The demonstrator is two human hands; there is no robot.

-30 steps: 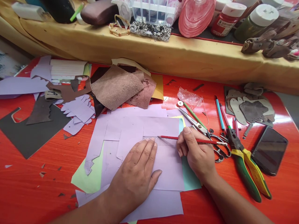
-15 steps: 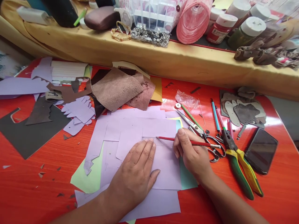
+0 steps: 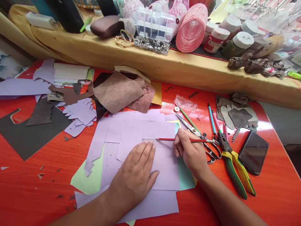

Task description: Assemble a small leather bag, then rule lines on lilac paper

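My left hand (image 3: 134, 172) lies flat with its fingers stretched out, pressing on purple paper (image 3: 164, 175) and the near edge of a clear ruler (image 3: 166, 144). Part of the ruler is hidden under the fingers. A red pencil (image 3: 197, 140) is held in my right hand (image 3: 191, 153), between thumb and fingers. Its tip points left and meets the paper at the ruler's upper edge, just beyond my left fingertips. More purple sheets are layered around, with green paper (image 3: 87, 179) and teal paper (image 3: 187, 175) beneath them.
Right of my right hand are scissors (image 3: 190, 125), green-yellow pliers (image 3: 235, 172), a phone (image 3: 254, 153) and several pens. Leather pieces (image 3: 118, 91) lie behind the paper, with cut purple shapes (image 3: 81, 111) at left. A cloth-covered shelf (image 3: 98, 53) holding jars and boxes spans the back.
The camera view has turned slightly, so the right side of the table sits further left. The pencil looks more level, its tip still at the ruler. My left hand has stayed in place.
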